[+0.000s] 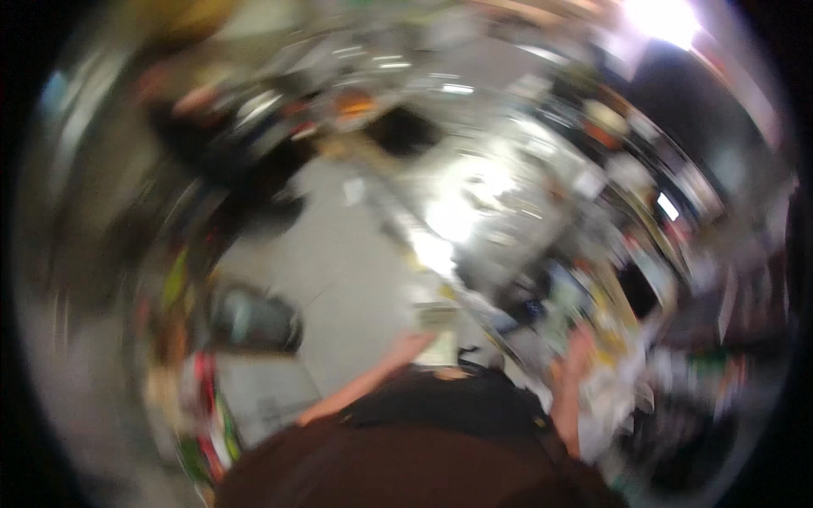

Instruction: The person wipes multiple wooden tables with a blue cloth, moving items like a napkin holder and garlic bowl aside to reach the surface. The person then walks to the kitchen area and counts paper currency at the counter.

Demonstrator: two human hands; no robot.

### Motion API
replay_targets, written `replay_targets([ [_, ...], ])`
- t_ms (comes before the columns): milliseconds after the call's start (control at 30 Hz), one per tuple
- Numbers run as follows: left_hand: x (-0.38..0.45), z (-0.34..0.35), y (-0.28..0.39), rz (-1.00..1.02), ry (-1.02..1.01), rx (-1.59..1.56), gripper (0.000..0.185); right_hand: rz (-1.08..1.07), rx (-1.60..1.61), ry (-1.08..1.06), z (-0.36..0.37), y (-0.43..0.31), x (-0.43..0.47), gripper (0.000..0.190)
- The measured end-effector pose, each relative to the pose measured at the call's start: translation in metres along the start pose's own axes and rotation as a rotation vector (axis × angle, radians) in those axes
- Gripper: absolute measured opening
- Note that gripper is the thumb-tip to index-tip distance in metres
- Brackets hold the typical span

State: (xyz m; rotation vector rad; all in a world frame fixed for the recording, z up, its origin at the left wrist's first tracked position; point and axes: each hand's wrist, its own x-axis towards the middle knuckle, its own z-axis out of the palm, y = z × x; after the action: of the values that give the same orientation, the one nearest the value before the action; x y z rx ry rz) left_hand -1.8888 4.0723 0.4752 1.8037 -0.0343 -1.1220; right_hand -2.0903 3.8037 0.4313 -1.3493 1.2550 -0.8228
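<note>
The view is strongly blurred. My left hand (416, 344) reaches forward in front of my body, beside a pale, boxy thing (437, 333) whose kind I cannot make out. Whether the hand holds it or only overlaps it is unclear. My right hand (578, 352) is over the cluttered near end of a worktop, close to crumpled whitish material (613, 400) that looks like plastic or paper. Its fingers are too smeared to show a grip. Below both hands are my dark apron or clothing (444, 403) and brown top.
A shiny worktop (546, 219) runs ahead and to the right, crowded with blurred items and a black rectangular thing (637, 291). Pale floor (356, 254) lies to the left, with a dark bin-like container (254, 319). A person in dark clothing (190, 143) seems to stand at upper left.
</note>
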Motion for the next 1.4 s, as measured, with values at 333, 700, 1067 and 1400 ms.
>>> replay_targets([
  [333, -0.007, 0.023, 0.004, 0.085, -0.094, -0.067, 0.025, 0.265, 0.623, -0.090, 0.000, -0.035, -0.027, 0.020],
  [700, 0.008, 0.026, -0.002, 0.057, -0.083, 0.330, 0.039, 0.249, 0.416, -0.190, -0.003, -0.028, -0.037, 0.019],
  [1067, -0.008, 0.045, 0.018, 0.194, -0.219, -0.119, 0.029, 0.485, 0.966, -0.541, -0.001, -0.050, -0.014, 0.038],
  [1400, -0.015, 0.036, 0.033, 0.268, -0.190, -0.208, 0.028, 0.305, 0.975, -0.721, 0.010, -0.078, -0.026, 0.032],
])
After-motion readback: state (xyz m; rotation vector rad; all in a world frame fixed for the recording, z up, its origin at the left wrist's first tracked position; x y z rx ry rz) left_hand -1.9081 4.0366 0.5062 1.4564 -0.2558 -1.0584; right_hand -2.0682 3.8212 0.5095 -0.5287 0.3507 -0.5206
